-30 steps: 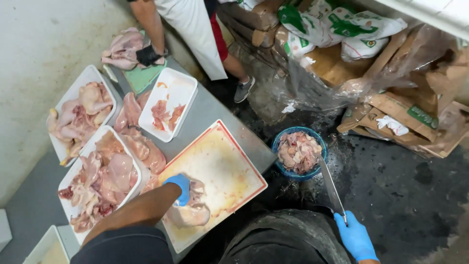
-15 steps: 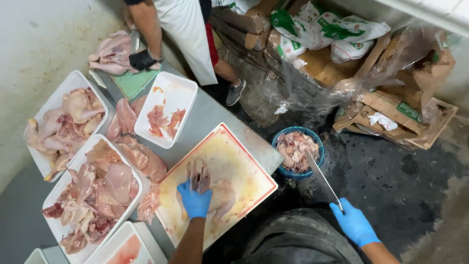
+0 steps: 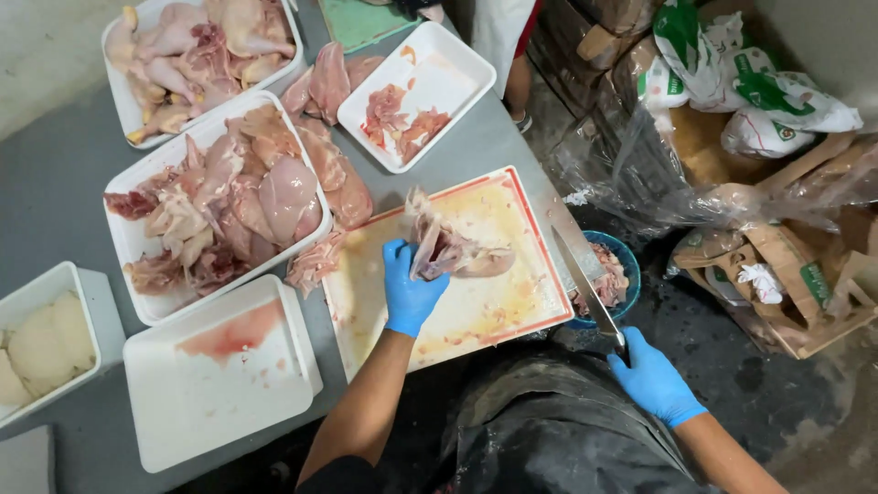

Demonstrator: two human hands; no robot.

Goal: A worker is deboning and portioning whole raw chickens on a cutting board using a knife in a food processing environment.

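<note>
The left hand [image 3: 409, 291], in a blue rubber glove, is closed around a raw, pale pink chicken carcass piece [image 3: 453, 252] and holds it against the yellowed plastic cutting board with a red edge [image 3: 512, 316], which lies on the grey metal table [image 3: 55, 192] right in front of the person. The right hand [image 3: 651, 375], also in a blue glove, is clenched on the handle of a long, narrow steel knife [image 3: 585, 279]; it sits off the table's near corner, and the blade slants up over the right edge of the board, apart from the meat. Under the blade, on the dark wet floor, stands a round blue bowl of chicken scraps [image 3: 615, 279]. To the left of the board is a large white rectangular tray heaped with raw chicken breast pieces [image 3: 219, 197], and loose cuts lie between that tray and the board. Nearer the person is a white tray smeared with pink juice [image 3: 224, 380], and beyond the board a smaller white tray with a few reddish scraps [image 3: 416, 96]. Another white tray of whole pieces [image 3: 197, 50] sits at the far left. Clear plastic sheeting and crumpled cardboard boxes [image 3: 777, 265] lie on the floor to the right.
</note>
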